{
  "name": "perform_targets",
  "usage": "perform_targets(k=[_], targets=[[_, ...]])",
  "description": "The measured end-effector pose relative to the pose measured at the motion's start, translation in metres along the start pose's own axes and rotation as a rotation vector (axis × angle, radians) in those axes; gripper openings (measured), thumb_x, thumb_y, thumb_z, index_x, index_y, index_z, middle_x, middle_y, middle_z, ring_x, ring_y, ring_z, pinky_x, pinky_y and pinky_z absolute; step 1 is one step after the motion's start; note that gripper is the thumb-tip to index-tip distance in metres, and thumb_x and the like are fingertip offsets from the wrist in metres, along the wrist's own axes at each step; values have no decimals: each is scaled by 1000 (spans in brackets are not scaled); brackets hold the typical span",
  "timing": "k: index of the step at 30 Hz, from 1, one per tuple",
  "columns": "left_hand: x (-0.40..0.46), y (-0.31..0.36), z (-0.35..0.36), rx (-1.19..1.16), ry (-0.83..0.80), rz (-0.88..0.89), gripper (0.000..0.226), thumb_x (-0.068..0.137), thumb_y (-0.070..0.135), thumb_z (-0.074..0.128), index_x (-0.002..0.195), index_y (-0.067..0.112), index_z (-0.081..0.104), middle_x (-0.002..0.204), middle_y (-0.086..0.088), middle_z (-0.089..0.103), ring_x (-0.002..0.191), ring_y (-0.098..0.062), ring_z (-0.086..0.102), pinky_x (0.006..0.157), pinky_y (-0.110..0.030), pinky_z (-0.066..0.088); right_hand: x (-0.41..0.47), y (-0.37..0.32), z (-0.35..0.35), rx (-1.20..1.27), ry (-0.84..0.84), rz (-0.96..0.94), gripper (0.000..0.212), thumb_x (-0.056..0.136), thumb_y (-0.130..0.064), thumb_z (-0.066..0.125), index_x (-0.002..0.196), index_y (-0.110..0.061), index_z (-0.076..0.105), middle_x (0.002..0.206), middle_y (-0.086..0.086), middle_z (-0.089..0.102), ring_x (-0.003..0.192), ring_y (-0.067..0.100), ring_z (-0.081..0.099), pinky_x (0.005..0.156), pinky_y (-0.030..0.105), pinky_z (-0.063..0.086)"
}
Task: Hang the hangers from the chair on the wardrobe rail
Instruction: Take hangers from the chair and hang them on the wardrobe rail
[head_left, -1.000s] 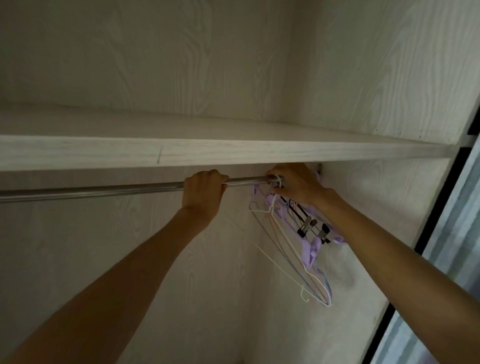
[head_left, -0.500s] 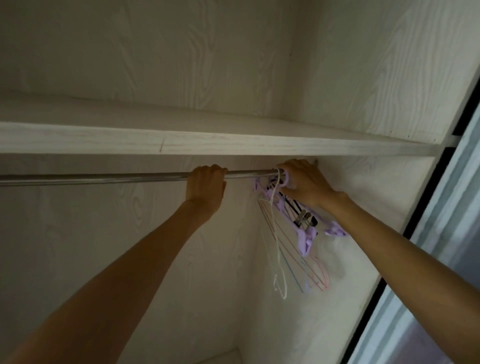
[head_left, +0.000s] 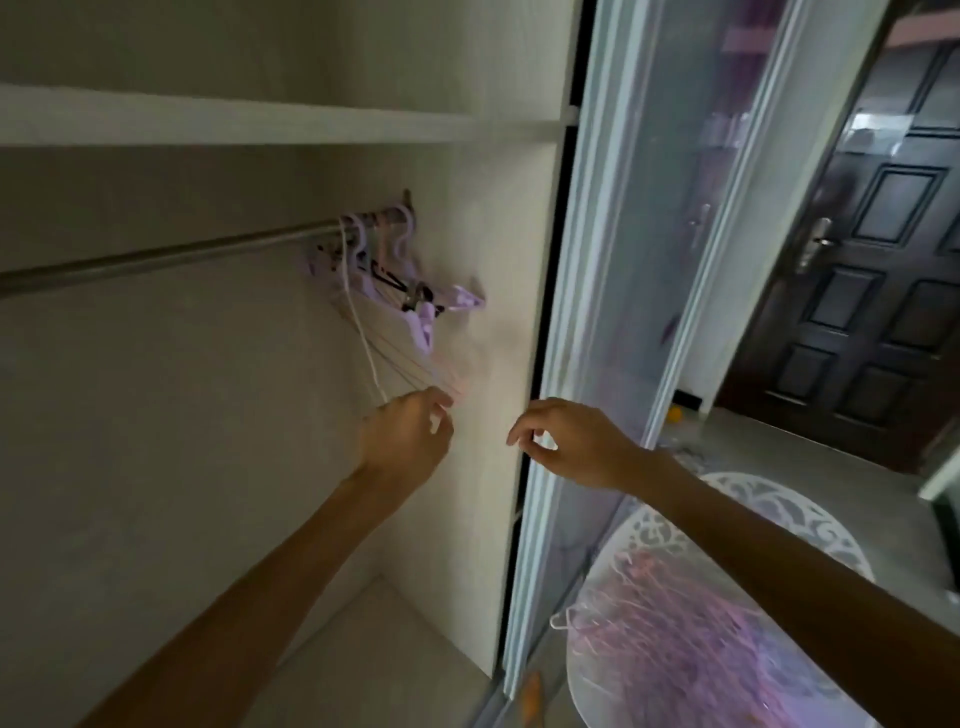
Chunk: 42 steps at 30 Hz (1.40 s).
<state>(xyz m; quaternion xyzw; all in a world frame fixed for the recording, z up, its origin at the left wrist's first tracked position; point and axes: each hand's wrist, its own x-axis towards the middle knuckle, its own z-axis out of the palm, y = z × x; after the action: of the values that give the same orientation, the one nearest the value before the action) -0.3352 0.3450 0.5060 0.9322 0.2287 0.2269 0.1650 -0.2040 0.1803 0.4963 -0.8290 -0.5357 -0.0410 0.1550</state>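
Observation:
Several hangers, purple plastic ones and thin wire ones, hang bunched at the right end of the metal wardrobe rail. My left hand is below them with curled fingers at the wire hangers' lower ends; whether it holds a wire is unclear. My right hand hovers in front of the wardrobe's side panel, fingers loosely curled around nothing. A pile of pink and purple hangers lies on the white chair at the lower right, seen partly through the door.
A shelf runs above the rail. A translucent sliding door stands right of the wardrobe opening. A dark panelled door is at the far right, with grey floor before it.
Both hands have left the rail and dropped lower. My view has swung right and down, bringing the sliding door, the chair and its hangers into sight.

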Motion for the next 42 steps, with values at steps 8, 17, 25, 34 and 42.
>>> perform_targets(k=[8, 17, 25, 34, 42], targets=[[-34, 102, 126, -154, -431, 106, 23, 88, 27, 55, 108, 29, 64, 111, 9, 67, 103, -18, 62, 86, -23, 42, -178, 109, 19, 20, -298, 486, 21, 91, -23, 52, 102, -25, 69, 110, -3, 67, 99, 15, 61, 82, 22, 41], [-45, 187, 300, -201, -897, -23, 27, 82, 32, 57, 106, 24, 69, 121, 1, 66, 111, -23, 61, 101, -35, 45, -305, 262, 43, 175, -484, 828, 25, 87, -10, 53, 101, -20, 71, 101, 3, 71, 83, 9, 64, 72, 19, 43], [-69, 190, 414, -383, -1013, -378, 25, 93, 3, 50, 112, -6, 63, 87, -6, 69, 41, 7, 58, 39, -6, 40, -348, 348, 119, 332, -593, 911, 24, 88, -8, 52, 102, -15, 70, 97, 6, 69, 66, -4, 62, 57, 5, 35], [-51, 160, 554, -415, -1046, -534, 24, 92, 2, 52, 111, -7, 64, 109, -21, 66, 34, 8, 54, 35, -4, 38, -347, 420, 226, 330, -783, 975, 26, 90, -18, 49, 109, -23, 66, 119, 2, 63, 115, 20, 55, 93, 28, 43], [-34, 161, 678, -498, -1021, -714, 31, 91, 6, 49, 121, 0, 58, 121, -19, 61, 67, -8, 53, 68, -24, 49, -347, 482, 325, 315, -634, 1179, 40, 94, -26, 44, 133, -15, 42, 132, 11, 51, 121, 27, 51, 95, 36, 43]])
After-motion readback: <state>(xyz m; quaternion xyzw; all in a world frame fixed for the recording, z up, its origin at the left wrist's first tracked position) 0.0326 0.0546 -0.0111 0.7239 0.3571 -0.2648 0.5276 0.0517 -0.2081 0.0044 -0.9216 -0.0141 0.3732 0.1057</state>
